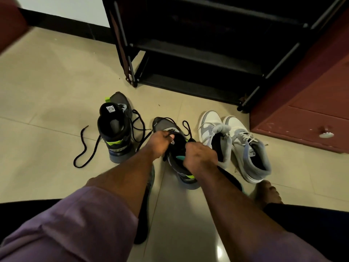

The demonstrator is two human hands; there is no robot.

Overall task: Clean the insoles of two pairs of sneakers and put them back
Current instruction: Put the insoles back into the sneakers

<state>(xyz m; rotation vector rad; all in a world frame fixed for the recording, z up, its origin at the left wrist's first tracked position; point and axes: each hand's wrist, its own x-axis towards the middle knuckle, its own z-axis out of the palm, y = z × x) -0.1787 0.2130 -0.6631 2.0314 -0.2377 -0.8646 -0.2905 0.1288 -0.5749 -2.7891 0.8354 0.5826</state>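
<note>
Both hands are on the middle dark sneaker (176, 148), which sits heel toward the person, toe pointing away toward the shoe rack (198, 53); its long axis runs near-far with a slight tilt. Left hand (160, 142) pinches the tongue and lace area at the far-left edge of the opening, pulling it open. Right hand (200, 156) is curled over the near-right collar, fingers hooked into the shoe; whether they already hold the teal insole (179, 157) I cannot tell, only a sliver of it shows just left of the knuckles. My read: the insole comes out toward the heel, so the right hand is nearer and better placed, while the left braces. Matching dark sneaker (115, 129) stands well left of the left hand, laces (83, 146) sprawled over the floor (47, 101). Grey-white pair (236, 144) stands just right of the right hand, nearly touching it. Beige tiled floor, slick-looking; red-brown drawer unit (306, 114) far right. Bare foot (268, 193) behind the right wrist.
</note>
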